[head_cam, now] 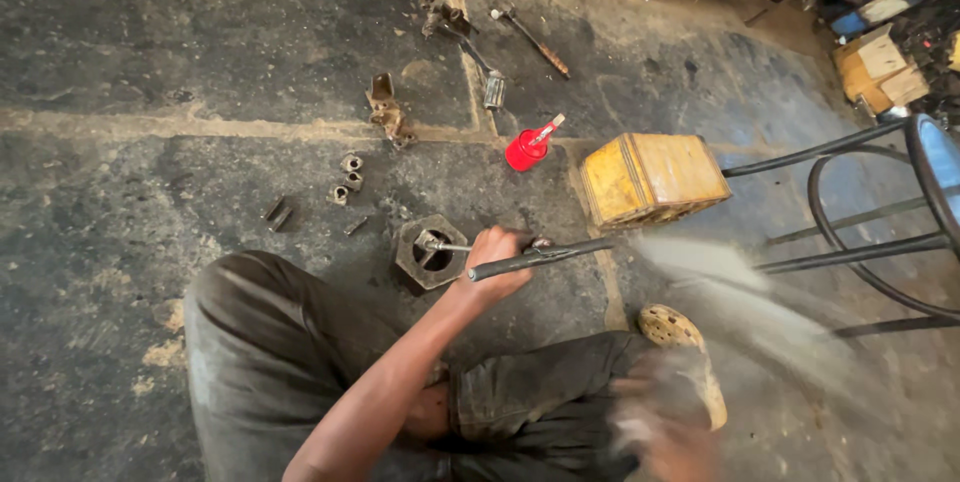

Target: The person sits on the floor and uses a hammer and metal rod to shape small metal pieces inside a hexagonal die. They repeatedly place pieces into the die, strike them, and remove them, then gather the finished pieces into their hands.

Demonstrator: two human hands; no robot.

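My left hand is closed around a dark metal rod that lies roughly level and points right. A thin steel pin by my fingers reaches into the hole of a heavy hexagonal metal part on the concrete floor in front of my knee. My right hand at the lower right is a blur, gripping a long pale tool smeared by motion, up and to the right of the rod.
A yellow block-shaped can and a red squeeze oil can stand just beyond the hexagonal part. Three loose nuts, a rusty bracket and a hammer lie farther off. A dark metal stool frame stands on the right.
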